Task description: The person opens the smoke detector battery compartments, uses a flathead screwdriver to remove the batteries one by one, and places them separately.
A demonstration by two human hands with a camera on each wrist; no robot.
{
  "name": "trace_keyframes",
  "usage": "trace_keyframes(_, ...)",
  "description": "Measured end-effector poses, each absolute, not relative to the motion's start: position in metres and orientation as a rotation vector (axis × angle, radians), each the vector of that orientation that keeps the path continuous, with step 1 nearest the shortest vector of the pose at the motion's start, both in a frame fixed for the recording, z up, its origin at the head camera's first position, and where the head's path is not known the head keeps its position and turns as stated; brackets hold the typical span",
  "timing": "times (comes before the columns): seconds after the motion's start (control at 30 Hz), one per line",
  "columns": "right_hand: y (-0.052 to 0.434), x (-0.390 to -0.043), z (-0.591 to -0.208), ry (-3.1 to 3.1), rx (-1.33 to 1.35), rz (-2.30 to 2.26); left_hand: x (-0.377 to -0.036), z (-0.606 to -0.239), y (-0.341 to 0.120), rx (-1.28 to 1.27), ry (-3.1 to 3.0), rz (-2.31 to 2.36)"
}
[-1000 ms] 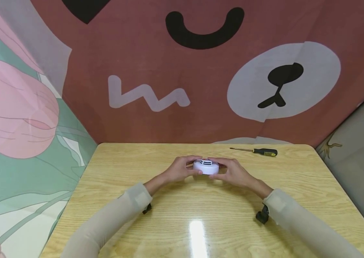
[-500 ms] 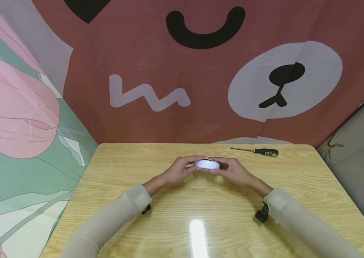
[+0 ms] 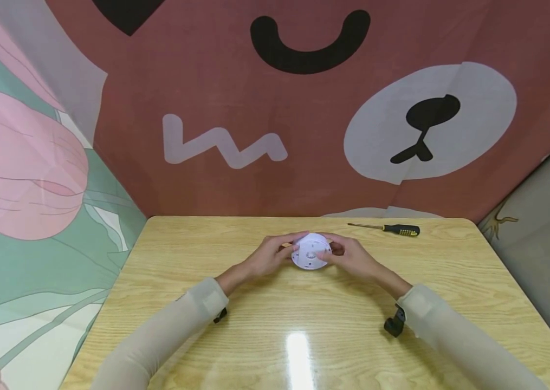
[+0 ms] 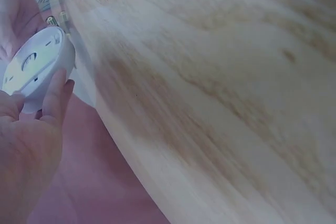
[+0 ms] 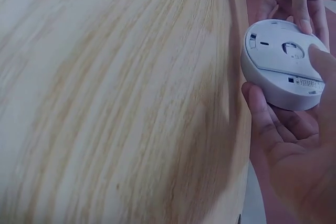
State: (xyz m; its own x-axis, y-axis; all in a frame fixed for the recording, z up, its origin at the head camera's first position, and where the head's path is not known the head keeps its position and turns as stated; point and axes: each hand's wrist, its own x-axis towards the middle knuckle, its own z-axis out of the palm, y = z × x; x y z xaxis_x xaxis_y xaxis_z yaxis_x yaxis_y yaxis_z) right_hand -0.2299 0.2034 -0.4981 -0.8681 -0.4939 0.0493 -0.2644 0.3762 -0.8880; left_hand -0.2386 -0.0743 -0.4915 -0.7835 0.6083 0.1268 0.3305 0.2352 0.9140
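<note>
A round white smoke detector (image 3: 310,261) is held up between both hands over the far part of the table. Its flat back, with slots and a round opening in the middle, faces the head camera. My left hand (image 3: 271,255) grips its left edge, thumb on the back face and fingers around the side. From the right, my right hand (image 3: 355,258) holds the other edge, with the thumb pressing on the back near the centre. In the right wrist view the smoke detector (image 5: 283,85) shows a small printed label by a straight step. Its vented front is turned away.
A screwdriver (image 3: 400,230) with a black and yellow handle lies near the table's back edge, to the right of the hands. The wood-grain table (image 3: 265,336) ends at a cloth backdrop (image 3: 235,189) printed with a cartoon bear.
Both hands have tipped the smoke detector over, so its vented front has turned away and its flat back now shows. The right thumb has moved onto the back. The screwdriver stays put.
</note>
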Motion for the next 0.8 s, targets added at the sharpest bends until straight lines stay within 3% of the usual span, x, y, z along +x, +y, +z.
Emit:
trace_keyframes(0.27, 0.201, -0.232, -0.502, 2.515, -0.822, -1.459, -0.244, -0.494, -0.075, 0.73, 2.162, 1.637)
trace_keyframes(0.8, 0.202, -0.231, -0.509, 2.423, -0.758, -1.501, -0.249, -0.496, -0.071, 0.564, 2.088, 1.599)
